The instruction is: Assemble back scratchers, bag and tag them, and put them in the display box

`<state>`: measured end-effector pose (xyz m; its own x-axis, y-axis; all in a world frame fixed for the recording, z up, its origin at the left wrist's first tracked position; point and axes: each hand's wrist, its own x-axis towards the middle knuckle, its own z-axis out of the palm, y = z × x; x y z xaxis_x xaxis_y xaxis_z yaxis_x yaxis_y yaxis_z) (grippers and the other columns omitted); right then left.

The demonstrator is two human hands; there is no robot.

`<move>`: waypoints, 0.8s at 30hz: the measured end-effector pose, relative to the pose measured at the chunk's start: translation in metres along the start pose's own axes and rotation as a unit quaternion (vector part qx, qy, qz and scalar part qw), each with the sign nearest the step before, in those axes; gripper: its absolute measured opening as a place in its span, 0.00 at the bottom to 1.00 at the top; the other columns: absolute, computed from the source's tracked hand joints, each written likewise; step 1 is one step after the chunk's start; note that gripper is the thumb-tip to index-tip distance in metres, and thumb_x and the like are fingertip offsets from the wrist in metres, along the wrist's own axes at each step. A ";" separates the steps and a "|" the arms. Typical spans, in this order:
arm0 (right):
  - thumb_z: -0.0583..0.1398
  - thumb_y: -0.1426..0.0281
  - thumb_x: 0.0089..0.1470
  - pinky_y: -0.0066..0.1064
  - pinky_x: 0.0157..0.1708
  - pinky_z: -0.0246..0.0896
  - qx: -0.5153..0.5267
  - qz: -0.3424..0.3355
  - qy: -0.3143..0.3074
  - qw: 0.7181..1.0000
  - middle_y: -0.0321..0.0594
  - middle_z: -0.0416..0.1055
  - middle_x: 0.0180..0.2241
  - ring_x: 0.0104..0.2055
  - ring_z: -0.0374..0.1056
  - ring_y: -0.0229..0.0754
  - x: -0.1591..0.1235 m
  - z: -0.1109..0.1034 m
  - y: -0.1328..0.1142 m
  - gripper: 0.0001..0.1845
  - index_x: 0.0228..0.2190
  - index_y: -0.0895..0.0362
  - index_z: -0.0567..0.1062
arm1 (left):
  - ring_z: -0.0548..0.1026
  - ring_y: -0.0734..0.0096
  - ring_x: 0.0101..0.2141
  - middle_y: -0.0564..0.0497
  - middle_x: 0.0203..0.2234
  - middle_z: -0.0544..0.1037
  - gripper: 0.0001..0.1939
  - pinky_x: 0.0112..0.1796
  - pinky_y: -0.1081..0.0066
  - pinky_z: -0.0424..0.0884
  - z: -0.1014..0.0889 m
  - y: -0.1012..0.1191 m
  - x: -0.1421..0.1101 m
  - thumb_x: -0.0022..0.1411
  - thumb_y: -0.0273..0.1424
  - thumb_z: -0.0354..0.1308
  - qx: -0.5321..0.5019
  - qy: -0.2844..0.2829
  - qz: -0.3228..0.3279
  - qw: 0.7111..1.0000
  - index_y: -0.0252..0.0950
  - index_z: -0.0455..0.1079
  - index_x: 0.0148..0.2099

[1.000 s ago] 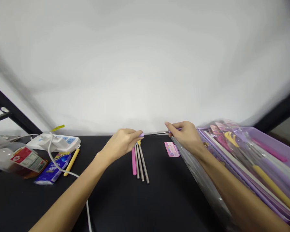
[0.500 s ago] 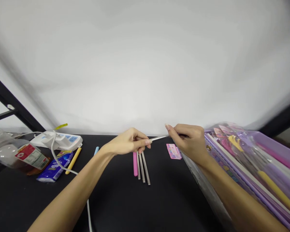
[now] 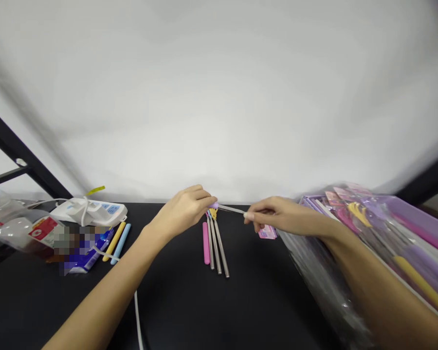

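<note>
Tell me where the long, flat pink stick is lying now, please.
In the head view, the long, flat pink stick lies on the black tabletop, just left of the metal rods and below the person's left hand.

Left hand and right hand, both bare. Slim build throughout: narrow wrists, long tapering fingers, knuckles only faintly marked. Left forearm and right forearm smooth and bare as far as the frame edge, each widening gradually away from the wrist. Right fingernails look short and rounded; left ones too hidden to note
</note>
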<state>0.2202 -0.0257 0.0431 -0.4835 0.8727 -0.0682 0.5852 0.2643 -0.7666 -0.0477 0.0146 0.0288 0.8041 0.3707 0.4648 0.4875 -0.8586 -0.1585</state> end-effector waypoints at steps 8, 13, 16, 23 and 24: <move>0.54 0.59 0.60 0.27 0.21 0.53 -0.039 -0.027 -0.005 0.999 0.33 0.67 0.20 0.20 0.60 0.35 -0.003 0.008 -0.005 0.16 0.29 0.56 0.75 | 0.70 0.68 0.26 0.49 0.26 0.73 0.16 0.28 0.69 0.60 -0.001 0.015 0.006 0.73 0.31 0.40 0.088 -0.052 0.004 0.995 0.33 0.69 0.48; 0.52 0.62 0.61 0.29 0.22 0.45 -0.128 -0.068 0.032 0.989 0.32 0.60 0.15 0.19 0.54 0.35 0.000 0.011 -0.010 0.19 0.21 0.55 0.68 | 0.67 0.73 0.24 0.51 0.25 0.72 0.15 0.27 0.70 0.56 -0.003 0.014 0.006 0.72 0.35 0.43 -0.040 -0.085 -0.034 0.995 0.35 0.70 0.43; 0.53 0.65 0.61 0.30 0.23 0.43 -0.207 -0.102 0.060 0.971 0.32 0.61 0.15 0.19 0.52 0.35 0.001 0.013 -0.012 0.19 0.20 0.55 0.68 | 0.64 0.76 0.22 0.52 0.23 0.70 0.14 0.27 0.72 0.56 -0.005 0.013 0.008 0.71 0.34 0.47 -0.138 -0.099 -0.051 0.984 0.34 0.70 0.37; 0.51 0.65 0.64 0.31 0.26 0.45 -0.394 -0.142 0.120 0.900 0.37 0.73 0.23 0.24 0.64 0.38 0.004 0.017 -0.011 0.16 0.35 0.53 0.78 | 0.59 0.78 0.20 0.56 0.18 0.66 0.14 0.25 0.74 0.55 0.005 0.011 0.009 0.69 0.34 0.48 -0.232 -0.109 -0.096 0.962 0.34 0.70 0.35; 0.51 0.63 0.64 0.31 0.27 0.46 -0.397 -0.135 0.128 0.899 0.37 0.74 0.24 0.25 0.65 0.39 0.005 0.016 -0.010 0.16 0.39 0.52 0.79 | 0.61 0.78 0.20 0.56 0.20 0.68 0.13 0.25 0.74 0.56 0.007 0.011 0.009 0.69 0.34 0.48 -0.216 -0.102 -0.098 0.966 0.35 0.71 0.37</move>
<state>0.2012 -0.0309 0.0403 -0.5715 0.7716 0.2794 0.7983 0.6016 -0.0284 -0.0328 0.0107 0.0250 0.7832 0.5648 0.2600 0.4845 -0.8164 0.3142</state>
